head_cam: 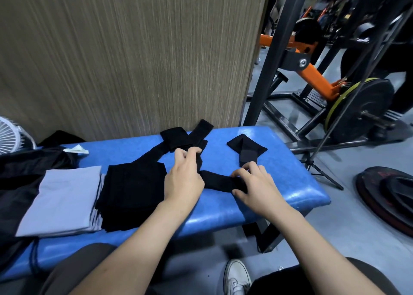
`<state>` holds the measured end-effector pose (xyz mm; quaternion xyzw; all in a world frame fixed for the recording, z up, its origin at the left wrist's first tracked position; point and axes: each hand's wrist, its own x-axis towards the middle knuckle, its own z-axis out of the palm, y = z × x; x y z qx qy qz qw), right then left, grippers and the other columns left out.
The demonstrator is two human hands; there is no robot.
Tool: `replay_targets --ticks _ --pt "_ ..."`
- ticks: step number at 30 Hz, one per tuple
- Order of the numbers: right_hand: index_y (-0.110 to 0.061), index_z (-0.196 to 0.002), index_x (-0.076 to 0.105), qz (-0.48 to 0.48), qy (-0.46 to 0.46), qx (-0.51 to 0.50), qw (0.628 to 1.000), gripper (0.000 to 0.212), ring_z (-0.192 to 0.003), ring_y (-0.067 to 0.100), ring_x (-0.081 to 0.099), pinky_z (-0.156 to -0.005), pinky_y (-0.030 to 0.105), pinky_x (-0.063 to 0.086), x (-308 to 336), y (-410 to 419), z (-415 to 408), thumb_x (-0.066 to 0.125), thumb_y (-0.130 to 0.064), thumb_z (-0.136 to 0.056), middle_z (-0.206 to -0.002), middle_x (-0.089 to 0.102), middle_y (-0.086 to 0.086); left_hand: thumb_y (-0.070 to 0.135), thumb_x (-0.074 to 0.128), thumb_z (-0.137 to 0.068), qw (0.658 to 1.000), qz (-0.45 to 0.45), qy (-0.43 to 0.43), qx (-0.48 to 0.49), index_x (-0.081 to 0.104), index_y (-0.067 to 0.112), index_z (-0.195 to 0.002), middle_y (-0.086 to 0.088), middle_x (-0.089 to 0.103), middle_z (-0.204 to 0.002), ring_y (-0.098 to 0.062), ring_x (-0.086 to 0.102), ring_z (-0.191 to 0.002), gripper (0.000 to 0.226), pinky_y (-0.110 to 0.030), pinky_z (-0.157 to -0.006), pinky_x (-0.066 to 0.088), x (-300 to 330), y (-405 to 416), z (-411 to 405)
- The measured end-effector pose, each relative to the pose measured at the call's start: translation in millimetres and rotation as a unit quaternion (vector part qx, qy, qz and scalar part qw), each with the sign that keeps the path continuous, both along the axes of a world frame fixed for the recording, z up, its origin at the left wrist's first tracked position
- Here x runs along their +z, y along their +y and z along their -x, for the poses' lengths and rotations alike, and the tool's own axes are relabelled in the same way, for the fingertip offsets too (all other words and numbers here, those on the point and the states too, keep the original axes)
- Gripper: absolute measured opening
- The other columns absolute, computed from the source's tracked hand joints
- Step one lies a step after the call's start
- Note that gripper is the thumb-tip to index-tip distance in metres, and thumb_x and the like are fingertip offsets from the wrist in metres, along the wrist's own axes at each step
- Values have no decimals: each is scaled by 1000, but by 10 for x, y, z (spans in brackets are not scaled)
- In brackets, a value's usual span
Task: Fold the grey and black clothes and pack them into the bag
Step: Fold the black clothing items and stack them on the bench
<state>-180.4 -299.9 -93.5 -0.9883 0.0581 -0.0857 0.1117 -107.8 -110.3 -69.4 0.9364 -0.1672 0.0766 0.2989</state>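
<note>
Between the two hands, a black sock (pixel 220 181) lies flat across the blue padded bench (pixel 279 196), running left to right. The left hand (pixel 184 178) pinches a fold of black fabric at its fingertips, just above the sock's left end. The right hand (pixel 252 183) rests on the sock's right end, with the fingers curled over it and the thumb beneath the near edge.

Just left of the left hand sits a folded black garment (pixel 131 194), and a folded grey garment (pixel 64 198) lies beside it, further left, partly tucked under its edge. At the far side of the bench, more black socks (pixel 185 136) lie crossed over one another. To their right, a folded black piece (pixel 245 149) lies apart. A dark bag (pixel 22 176) occupies the left end of the bench. A wood-grain panel (pixel 134 49) stands behind the bench. Weight plates (pixel 362 109) and an orange machine frame (pixel 317 76) stand on the floor at the right.
</note>
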Motion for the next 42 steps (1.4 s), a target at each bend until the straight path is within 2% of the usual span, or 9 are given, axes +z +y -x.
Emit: replay_targets --ticks 4,8,11,14,22,25,31,39,42 --pt "-26 -124 56 -35 19 -10 999 37 -106 17 39 -98 32 39 19 -51 2 67 -37 -90 -121 44 -6 5 55 -86 999 41 -16 -16 35 33 -138 7 41 -119 -21 59 -75 62 -38 -60 49 46 4 32" --pt "-23 -127 58 -63 32 -2 998 40 -102 12 33 -96 26 36 19 -57 -11 69 -33 -90 -123 46 -6 21 61 -91 993 70 6 -91 35 33 -138 11 43 -125 -16 56 -93 55 -34 -76 48 46 -54 115" --pt "-19 -130 59 -81 40 -7 996 45 -105 12 35 -93 23 34 26 -84 -21 71 -32 -88 -124 47 -6 37 65 -90 989 26 38 -139 45 30 -128 9 44 -124 -14 54 -104 44 -33 -89 47 -42 -118 142" --pt "-17 -133 59 -93 49 -13 994 49 -112 14 39 -99 27 38 32 -105 -20 72 -32 -87 -126 47 -7 47 66 -88 982 -38 89 -165 52 27 -123 6 45 -124 -15 46 -116 43 -33 -98 43 -174 -164 133" --pt "-20 -135 56 -81 54 -28 995 54 -117 16 40 -100 27 37 42 -128 -11 72 -35 -86 -127 47 -7 29 58 -95 990 -18 41 -133 56 26 -118 9 49 -121 -14 44 -116 23 -32 -96 43 -200 -116 65" --pt "-24 -137 53 -61 60 -47 995 58 -120 18 40 -102 29 37 72 -159 9 71 -41 -84 -128 47 -6 31 57 -94 997 -16 14 -76 50 23 -123 4 42 -121 -19 41 -114 31 -34 -95 43 -210 -113 56" --pt "-27 -140 48 -15 102 -104 989 71 -120 24 40 -103 35 36 125 -235 59 68 -58 -80 -127 44 -1 39 58 -94 996 -39 76 -26 36 17 -140 -9 42 -128 -28 38 -123 55 -38 -106 37 -245 -113 11" --pt "-28 -114 46 -96 76 -106 987 53 -104 22 47 -88 33 38 192 -211 60 76 -47 -74 -104 50 -6 38 66 -90 992 1 118 -33 40 21 -136 -5 38 -126 -25 41 -122 56 -34 -99 42 -272 -101 -35" --pt "-30 -113 43 -223 44 -83 970 48 -86 19 59 -78 35 47 264 -185 80 77 -30 -78 -92 58 -5 34 67 -89 991 17 125 -33 42 21 -134 -4 38 -125 -24 43 -121 53 -32 -94 42 -271 -103 -38"
